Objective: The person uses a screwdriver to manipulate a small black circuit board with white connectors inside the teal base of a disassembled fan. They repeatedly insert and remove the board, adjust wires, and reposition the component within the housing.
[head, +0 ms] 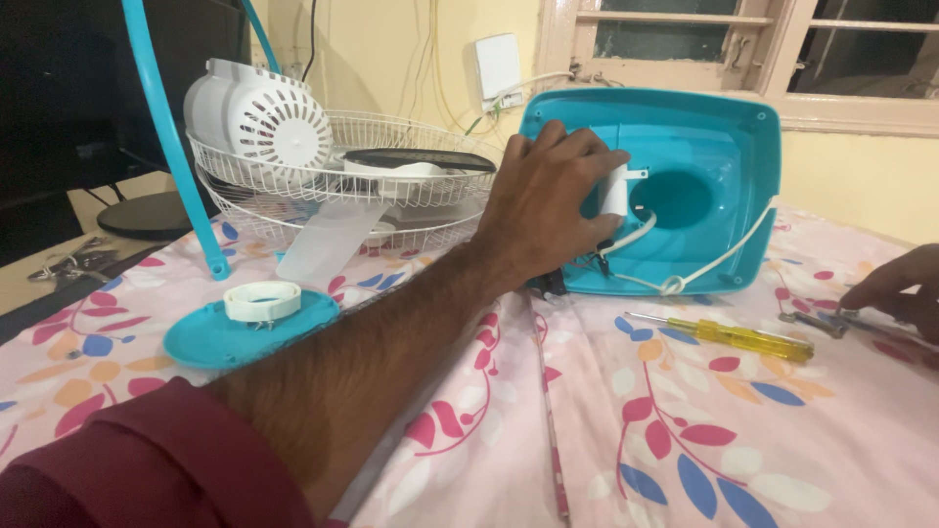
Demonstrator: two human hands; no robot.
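Your right hand [895,290] is cut off by the frame's right edge, so only its fingers show, bent down onto a metal tool [815,322] on the flowered cloth [626,430]; whether they grip it or merely touch it, you cannot tell. Your left hand [548,200] is spread open, palm pressed on the turquoise fan base [724,147], which stands on its edge with its hollow underside facing you. That hand hides the base's left inner part, and a small white component [615,191] peeks out just beside the fingertips. A white cord [709,269] loops out of the base and is knotted near its lower rim; where it ends is hard to make out.

On the wall behind, a plain white rectangular box [498,65] sits above the base with wires running from it.

A yellow-handled screwdriver [729,335] lies on the cloth between the base and your right hand, apart from both. Left of your forearm lies a turquoise round cover [201,342] with a white ring [262,300] resting on it. Behind them stand stacked white wire fan guards [391,191] carrying a white motor housing [259,112] and a dark disc [421,158], with a translucent fan blade [328,240] leaning out in front. A turquoise curved bar [171,137] rises at the left, its top cut off by the frame.
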